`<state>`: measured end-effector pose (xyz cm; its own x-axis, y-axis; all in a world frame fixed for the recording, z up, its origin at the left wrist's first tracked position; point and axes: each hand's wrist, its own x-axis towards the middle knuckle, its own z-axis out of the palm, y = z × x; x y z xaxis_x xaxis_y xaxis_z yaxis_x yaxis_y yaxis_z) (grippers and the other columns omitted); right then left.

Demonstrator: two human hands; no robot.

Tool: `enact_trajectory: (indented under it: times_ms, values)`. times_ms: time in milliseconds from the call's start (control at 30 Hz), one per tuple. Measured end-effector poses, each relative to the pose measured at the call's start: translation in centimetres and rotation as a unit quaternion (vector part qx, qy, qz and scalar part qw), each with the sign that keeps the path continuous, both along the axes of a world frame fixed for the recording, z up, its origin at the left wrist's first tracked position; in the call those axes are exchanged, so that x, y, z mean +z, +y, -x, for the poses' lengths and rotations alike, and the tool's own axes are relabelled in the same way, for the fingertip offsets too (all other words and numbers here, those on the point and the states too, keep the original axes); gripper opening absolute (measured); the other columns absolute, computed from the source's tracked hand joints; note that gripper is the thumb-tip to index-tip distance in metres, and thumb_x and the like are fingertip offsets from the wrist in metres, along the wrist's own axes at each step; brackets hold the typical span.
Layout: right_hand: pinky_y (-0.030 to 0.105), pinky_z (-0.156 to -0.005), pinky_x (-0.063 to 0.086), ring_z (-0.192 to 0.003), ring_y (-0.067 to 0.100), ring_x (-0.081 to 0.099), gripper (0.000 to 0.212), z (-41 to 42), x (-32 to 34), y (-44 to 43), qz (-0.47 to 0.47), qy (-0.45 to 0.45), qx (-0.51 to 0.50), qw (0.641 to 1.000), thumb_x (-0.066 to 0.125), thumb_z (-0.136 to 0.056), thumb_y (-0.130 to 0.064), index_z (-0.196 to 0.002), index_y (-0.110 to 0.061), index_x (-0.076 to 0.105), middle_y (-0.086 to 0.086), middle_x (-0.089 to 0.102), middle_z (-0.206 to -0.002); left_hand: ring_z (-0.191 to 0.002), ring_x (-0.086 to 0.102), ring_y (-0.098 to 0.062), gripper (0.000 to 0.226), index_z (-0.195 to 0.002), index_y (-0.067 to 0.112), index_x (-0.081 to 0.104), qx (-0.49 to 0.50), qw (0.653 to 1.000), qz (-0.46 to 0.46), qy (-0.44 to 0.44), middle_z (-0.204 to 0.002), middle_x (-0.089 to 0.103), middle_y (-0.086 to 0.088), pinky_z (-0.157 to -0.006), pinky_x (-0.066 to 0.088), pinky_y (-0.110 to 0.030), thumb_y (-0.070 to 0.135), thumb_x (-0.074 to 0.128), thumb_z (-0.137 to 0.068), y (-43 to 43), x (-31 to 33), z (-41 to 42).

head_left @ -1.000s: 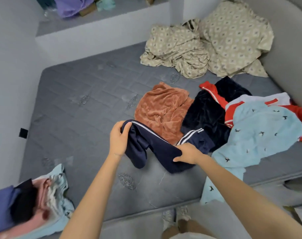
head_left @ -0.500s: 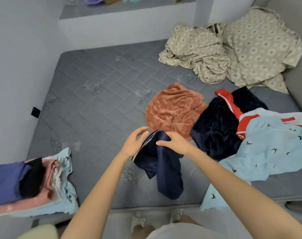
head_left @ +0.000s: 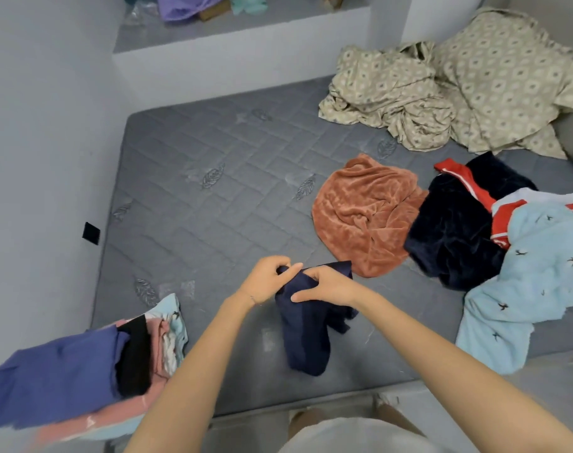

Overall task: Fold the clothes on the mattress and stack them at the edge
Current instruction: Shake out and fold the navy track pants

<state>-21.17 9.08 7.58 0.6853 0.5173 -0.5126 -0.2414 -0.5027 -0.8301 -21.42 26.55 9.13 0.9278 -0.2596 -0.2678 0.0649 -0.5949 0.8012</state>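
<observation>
**One view only: a wide-angle head camera, looking forward and down on the grey mattress [head_left: 213, 197].**

The camera is above the near edge of the mattress and faces across it toward the far wall. Both forearms enter from the bottom of the frame. The left hand [head_left: 265, 282] and right hand [head_left: 327, 286], gripping a navy garment [head_left: 306, 348], are close under the lens, over the near part of the mattress. The patterned beige bedding [head_left: 442, 93] at the far right corner of the mattress looks distant. The wide lens bends the mattress edges.
</observation>
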Motion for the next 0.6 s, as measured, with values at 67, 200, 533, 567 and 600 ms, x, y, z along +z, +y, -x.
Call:
enact_trajectory:
  times_ms: [67, 200, 533, 567, 600]
  values:
    - [0.032, -0.060, 0.024, -0.061, 0.016, 0.037, 0.040, 0.4, 0.4, 1.9, 0.014, 0.011, 0.018, 1.000, 0.079, -0.075, -0.041, -0.078, -0.013, 0.051, 0.003, 0.040, -0.066, -0.052, 0.024, -0.006, 0.050, -0.056, 0.019, 0.028, -0.011, 1.000, 0.004, -0.004, -0.054, 0.023, 0.008, -0.051, 0.023, -0.021, 0.025, 0.058, -0.095, 2.1, 0.9, 0.3]
    - [0.022, -0.074, 0.049, -0.080, -0.001, 0.067, 0.036, 0.5, 1.5, 4.2, 0.029, 0.041, 0.037, 0.998, 0.079, -0.064, -0.055, -0.093, -0.036, 0.068, -0.021, 0.071, -0.089, -0.056, 0.019, -0.007, 0.049, -0.059, 0.019, 0.024, 0.016, 0.998, 0.041, -0.036, -0.059, 0.019, 0.007, -0.052, 0.019, -0.022, 0.023, 0.058, -0.095, 5.4, 3.9, -0.5]
    - [0.029, -0.090, 0.053, -0.100, 0.007, 0.067, 0.055, 0.8, 3.3, 3.6, 0.056, 0.084, 0.041, 0.994, 0.086, -0.064, -0.039, -0.115, -0.033, 0.066, -0.017, 0.069, -0.111, -0.056, 0.019, -0.008, 0.049, -0.060, 0.025, 0.023, 0.155, 0.969, 0.165, -0.096, -0.059, 0.019, 0.008, -0.052, 0.018, -0.025, 0.024, 0.057, -0.094, 10.1, 9.5, -3.9]
    - [0.029, -0.091, 0.053, -0.101, 0.007, 0.067, 0.056, 0.6, 3.3, 3.2, 0.066, 0.083, 0.048, 0.993, 0.086, -0.063, -0.040, -0.115, -0.034, 0.065, -0.018, 0.069, -0.111, -0.055, 0.018, -0.008, 0.049, -0.060, 0.025, 0.023, 0.170, 0.966, 0.168, -0.097, -0.058, 0.019, 0.009, -0.051, 0.017, -0.025, 0.024, 0.058, -0.094, 10.3, 9.4, -3.9]
    - [0.030, -0.092, 0.052, -0.102, 0.008, 0.066, 0.059, 0.4, 3.2, 2.8, 0.081, 0.081, 0.058, 0.992, 0.086, -0.062, -0.041, -0.116, -0.034, 0.064, -0.017, 0.069, -0.113, -0.055, 0.018, -0.007, 0.049, -0.060, 0.026, 0.022, 0.185, 0.963, 0.168, -0.099, -0.058, 0.018, 0.010, -0.050, 0.016, -0.024, 0.024, 0.058, -0.093, 10.5, 9.3, -3.9]
